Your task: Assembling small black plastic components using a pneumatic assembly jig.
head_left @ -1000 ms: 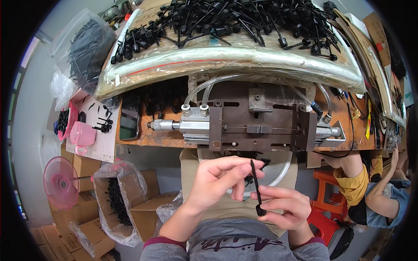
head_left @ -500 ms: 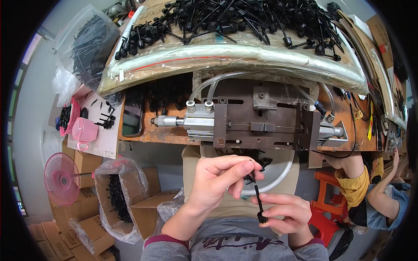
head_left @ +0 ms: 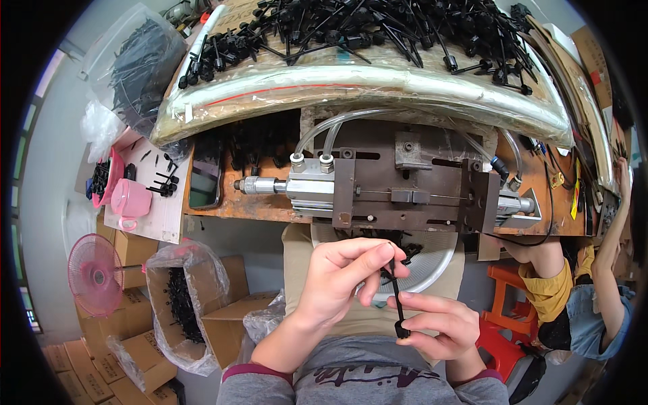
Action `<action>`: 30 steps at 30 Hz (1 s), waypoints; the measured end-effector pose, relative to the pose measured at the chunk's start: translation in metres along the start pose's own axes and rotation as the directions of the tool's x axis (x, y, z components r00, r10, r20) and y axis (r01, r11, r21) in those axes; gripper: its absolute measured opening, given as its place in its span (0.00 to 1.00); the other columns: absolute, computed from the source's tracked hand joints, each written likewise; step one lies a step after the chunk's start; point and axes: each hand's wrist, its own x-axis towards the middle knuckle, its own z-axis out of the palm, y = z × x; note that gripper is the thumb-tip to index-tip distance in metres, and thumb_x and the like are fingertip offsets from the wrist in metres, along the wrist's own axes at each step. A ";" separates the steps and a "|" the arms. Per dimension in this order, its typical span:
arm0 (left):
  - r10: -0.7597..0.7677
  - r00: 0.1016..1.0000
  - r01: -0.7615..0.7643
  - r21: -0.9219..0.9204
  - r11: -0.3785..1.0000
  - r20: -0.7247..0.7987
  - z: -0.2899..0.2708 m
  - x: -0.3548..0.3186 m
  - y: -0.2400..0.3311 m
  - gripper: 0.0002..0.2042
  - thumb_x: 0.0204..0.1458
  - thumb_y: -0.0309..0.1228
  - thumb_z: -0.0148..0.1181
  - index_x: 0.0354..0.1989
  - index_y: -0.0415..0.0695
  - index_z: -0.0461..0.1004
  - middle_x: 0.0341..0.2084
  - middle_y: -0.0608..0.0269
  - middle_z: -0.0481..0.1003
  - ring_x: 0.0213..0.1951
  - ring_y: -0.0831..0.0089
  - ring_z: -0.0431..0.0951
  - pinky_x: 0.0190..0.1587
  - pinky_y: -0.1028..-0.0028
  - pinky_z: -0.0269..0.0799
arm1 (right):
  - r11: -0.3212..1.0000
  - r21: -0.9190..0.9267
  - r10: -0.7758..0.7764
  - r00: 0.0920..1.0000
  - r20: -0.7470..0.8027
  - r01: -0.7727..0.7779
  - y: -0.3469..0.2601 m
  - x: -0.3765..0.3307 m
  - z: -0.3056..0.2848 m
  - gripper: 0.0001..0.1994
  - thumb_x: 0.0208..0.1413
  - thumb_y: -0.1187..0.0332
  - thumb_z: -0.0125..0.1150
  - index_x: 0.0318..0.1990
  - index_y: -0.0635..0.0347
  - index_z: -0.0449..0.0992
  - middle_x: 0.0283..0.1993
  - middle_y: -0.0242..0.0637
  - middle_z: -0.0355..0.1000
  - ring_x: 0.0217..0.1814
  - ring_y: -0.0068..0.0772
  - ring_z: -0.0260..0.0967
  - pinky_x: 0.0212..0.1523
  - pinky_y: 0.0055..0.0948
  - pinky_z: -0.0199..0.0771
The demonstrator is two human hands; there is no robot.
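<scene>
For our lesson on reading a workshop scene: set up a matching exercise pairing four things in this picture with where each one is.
Things:
1. thin black rod
2. pink fan
3. pile of black parts
4. metal bowl

Places:
a. on the floor, lower left
b. under the metal press, above the hands
c. pinched between the left hand and right hand
d. top of the bench, far side

Pairs: 1-c, 2-a, 3-d, 4-b

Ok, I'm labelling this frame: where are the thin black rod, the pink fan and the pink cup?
thin black rod (head_left: 397, 302), head view, mid-shaft between both hands
pink fan (head_left: 94, 275), head view, grille centre
pink cup (head_left: 131, 199), head view, side wall
</scene>
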 end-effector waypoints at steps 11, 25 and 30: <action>-0.025 0.999 0.024 -0.029 0.999 -0.036 0.000 0.001 -0.004 0.11 0.62 0.29 0.54 0.38 0.33 0.78 0.29 0.49 0.81 0.12 0.86 0.66 0.16 0.85 0.60 | 1.000 -0.008 -0.005 1.000 -0.002 0.005 0.004 0.000 0.004 0.16 0.41 0.73 0.75 0.39 0.65 0.78 0.51 0.54 0.75 0.45 0.45 0.80 0.39 0.30 0.83; -0.011 0.998 0.009 -0.023 1.000 -0.057 -0.003 0.002 -0.006 0.11 0.63 0.30 0.54 0.38 0.33 0.78 0.29 0.51 0.80 0.13 0.86 0.65 0.17 0.85 0.59 | 0.999 -0.049 0.005 1.000 -0.023 -0.006 0.001 -0.001 0.003 0.16 0.40 0.72 0.76 0.38 0.64 0.79 0.50 0.53 0.76 0.45 0.44 0.80 0.38 0.30 0.83; -0.008 0.998 0.007 -0.004 1.000 -0.061 -0.001 0.000 -0.007 0.11 0.63 0.30 0.54 0.38 0.33 0.78 0.29 0.51 0.81 0.13 0.87 0.66 0.17 0.85 0.60 | 0.999 -0.051 0.008 1.000 -0.019 -0.009 0.004 -0.002 0.004 0.16 0.40 0.72 0.76 0.38 0.64 0.79 0.50 0.53 0.76 0.45 0.44 0.80 0.38 0.30 0.83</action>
